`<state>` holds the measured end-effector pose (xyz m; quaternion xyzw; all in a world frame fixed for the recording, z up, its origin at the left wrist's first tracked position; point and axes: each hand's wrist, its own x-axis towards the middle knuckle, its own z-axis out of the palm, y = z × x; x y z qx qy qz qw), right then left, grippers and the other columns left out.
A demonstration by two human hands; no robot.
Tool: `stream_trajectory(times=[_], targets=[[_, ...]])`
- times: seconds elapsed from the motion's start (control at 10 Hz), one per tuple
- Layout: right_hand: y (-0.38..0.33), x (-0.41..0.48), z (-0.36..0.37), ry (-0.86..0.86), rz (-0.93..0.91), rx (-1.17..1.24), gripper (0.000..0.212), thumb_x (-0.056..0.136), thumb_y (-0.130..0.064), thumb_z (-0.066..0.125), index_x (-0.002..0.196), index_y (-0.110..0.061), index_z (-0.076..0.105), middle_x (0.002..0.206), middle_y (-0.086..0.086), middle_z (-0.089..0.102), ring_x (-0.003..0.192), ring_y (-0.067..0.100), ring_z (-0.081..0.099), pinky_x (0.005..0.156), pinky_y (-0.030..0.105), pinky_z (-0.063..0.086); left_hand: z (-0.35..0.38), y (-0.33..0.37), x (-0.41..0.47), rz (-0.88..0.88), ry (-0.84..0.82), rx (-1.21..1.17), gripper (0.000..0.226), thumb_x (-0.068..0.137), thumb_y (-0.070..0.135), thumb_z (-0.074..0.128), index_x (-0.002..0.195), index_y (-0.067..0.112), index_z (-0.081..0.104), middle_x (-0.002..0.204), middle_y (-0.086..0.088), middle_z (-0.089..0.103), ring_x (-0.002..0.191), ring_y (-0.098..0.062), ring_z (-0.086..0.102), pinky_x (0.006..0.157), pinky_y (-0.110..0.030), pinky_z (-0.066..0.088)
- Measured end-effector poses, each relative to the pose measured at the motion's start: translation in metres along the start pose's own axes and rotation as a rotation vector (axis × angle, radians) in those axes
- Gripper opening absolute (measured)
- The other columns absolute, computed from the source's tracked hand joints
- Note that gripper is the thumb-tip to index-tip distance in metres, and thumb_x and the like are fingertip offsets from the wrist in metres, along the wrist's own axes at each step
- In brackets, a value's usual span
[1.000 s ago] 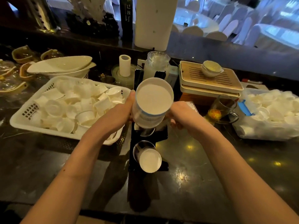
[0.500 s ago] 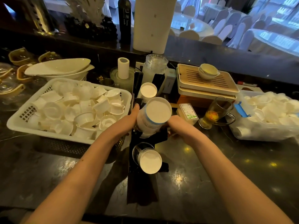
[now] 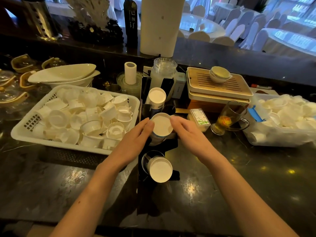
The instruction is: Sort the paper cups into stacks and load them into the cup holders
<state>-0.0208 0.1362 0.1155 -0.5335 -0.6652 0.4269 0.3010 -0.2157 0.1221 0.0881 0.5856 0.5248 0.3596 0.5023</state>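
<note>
Your view is dim up close; the dark polished desk point(image 3: 239, 185) throws back small hot glare spots from overhead lights. Beyond the counter, the hall point(image 3: 256, 23) glows blue-white, overexposed and soft. White cups in the basket point(image 3: 20, 134) blow out, detail lost. Wide-angle bending at the edges; your forearms stretch toward the corners.
</note>
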Motion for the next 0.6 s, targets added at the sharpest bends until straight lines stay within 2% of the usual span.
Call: stream_trajectory(times=[0.1,0.2,0.3,0.4,0.5,0.6], targets=[[0.002,0.001,0.006,0.04,-0.056,-0.036,0.047,0.099,-0.061,0.036,0.125,-0.032,0.063,0.111,-0.016,0.068,0.108,0.004,0.061,0.091,0.034,0.051,0.002,0.0,0.001,0.035,0.008,0.005,0.069,0.082,0.085,0.029,0.135,0.047,0.051,0.131,0.028,0.058,0.124,0.009,0.049,0.106,-0.028,0.038],[0.001,0.004,0.009,0.056,-0.061,-0.017,0.044,0.103,-0.051,0.034,0.127,-0.025,0.061,0.11,-0.015,0.066,0.107,0.003,0.06,0.087,0.026,0.048,0.006,0.005,0.006,0.029,0.011,-0.033,0.074,0.084,0.081,0.031,0.14,0.037,0.05,0.138,0.019,0.056,0.13,-0.002,0.048,0.114,-0.039,0.034],[0.002,0.002,0.012,0.067,-0.06,-0.001,0.042,0.103,-0.051,0.033,0.128,-0.028,0.059,0.112,-0.015,0.065,0.108,0.0,0.058,0.088,0.023,0.046,0.01,0.005,0.002,0.041,0.021,-0.056,0.077,0.083,0.083,0.031,0.141,0.036,0.05,0.139,0.017,0.056,0.131,-0.004,0.048,0.114,-0.041,0.035],[0.0,-0.005,0.013,0.08,-0.024,0.026,0.047,0.104,-0.05,0.033,0.137,-0.024,0.055,0.126,-0.008,0.063,0.12,0.007,0.055,0.101,0.032,0.045,0.015,0.011,-0.006,0.043,0.048,0.027,0.065,0.089,0.079,0.026,0.136,0.043,0.051,0.132,0.021,0.058,0.125,0.006,0.049,0.109,-0.029,0.038],[-0.002,-0.013,0.007,0.102,0.0,-0.003,0.049,0.103,-0.051,0.033,0.14,-0.022,0.05,0.131,-0.004,0.06,0.12,0.011,0.053,0.103,0.04,0.045,0.018,0.023,-0.02,0.07,0.127,0.119,0.037,0.099,0.064,0.023,0.118,0.05,0.052,0.113,0.03,0.056,0.105,0.028,0.045,0.091,-0.008,0.036],[-0.001,-0.041,-0.012,0.216,-0.061,0.017,0.049,0.102,-0.052,0.036,0.145,-0.028,0.043,0.129,-0.014,0.053,0.111,-0.004,0.05,0.093,0.021,0.044,0.029,0.045,-0.048,0.274,0.406,0.275,0.039,0.105,0.05,0.027,0.129,0.032,0.052,0.119,0.023,0.05,0.108,0.017,0.043,0.091,-0.011,0.032]])
